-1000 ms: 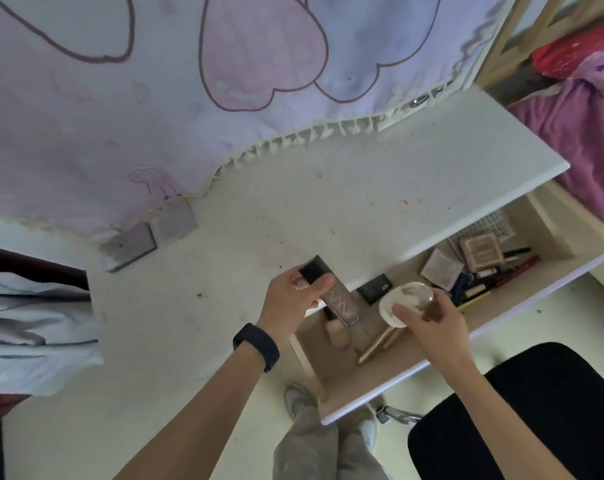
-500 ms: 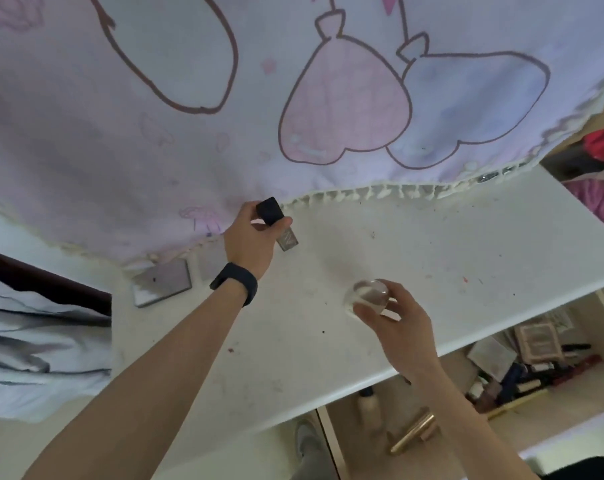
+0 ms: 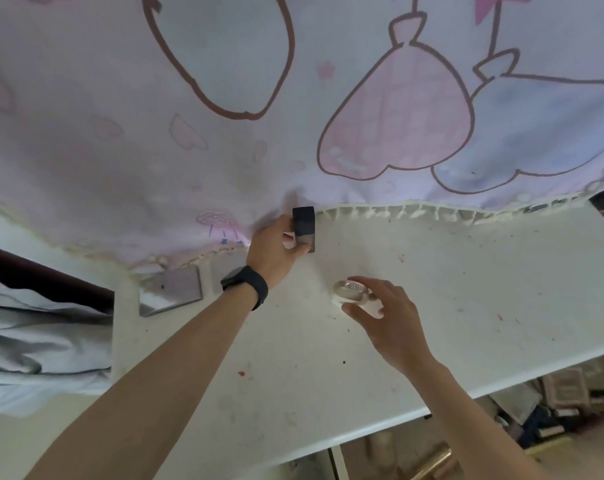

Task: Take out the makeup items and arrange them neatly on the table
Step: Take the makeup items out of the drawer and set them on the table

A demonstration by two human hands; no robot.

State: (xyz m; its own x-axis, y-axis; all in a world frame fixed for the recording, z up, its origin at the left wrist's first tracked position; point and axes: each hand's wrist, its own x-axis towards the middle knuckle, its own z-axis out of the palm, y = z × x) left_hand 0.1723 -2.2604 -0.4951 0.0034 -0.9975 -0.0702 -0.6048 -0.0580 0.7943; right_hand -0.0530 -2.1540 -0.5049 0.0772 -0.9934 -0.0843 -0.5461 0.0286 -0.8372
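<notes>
Tilted half a second ago, the dark-capped bottle (image 3: 304, 225) now stands upright by the curtain hem (image 3: 397, 211), your left hand (image 3: 272, 251) curled round it, while your right hand (image 3: 394, 327) pinches the clear jar (image 3: 350, 292) low at the table (image 3: 466, 289).

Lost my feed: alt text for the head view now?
The left hand holds a black-capped bottle upright at the back of the white table, near the curtain hem; the right hand grips a round clear jar just in front. An open drawer of makeup shows below.
</notes>
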